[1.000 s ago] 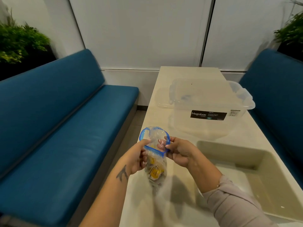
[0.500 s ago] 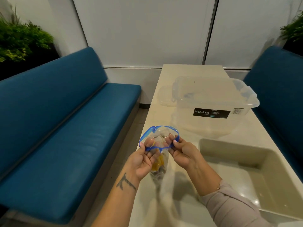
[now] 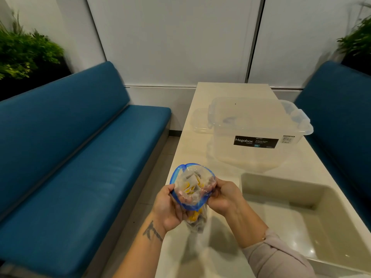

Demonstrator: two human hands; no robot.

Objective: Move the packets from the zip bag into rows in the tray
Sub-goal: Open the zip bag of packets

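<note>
A long cream table [image 3: 230, 91] runs to a wall of pale panels [image 3: 172, 39] split by a dark vertical strip [image 3: 256, 39]. Blue cushioned benches flank it, one on the left [image 3: 66, 153] and one on the right [image 3: 339, 109]. Green plants stand behind each bench, left [image 3: 26, 53] and right [image 3: 357, 39], and soft light glints off the tabletop.

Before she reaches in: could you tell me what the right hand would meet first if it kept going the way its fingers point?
Probably the zip bag: the right hand already pinches its rim.
</note>
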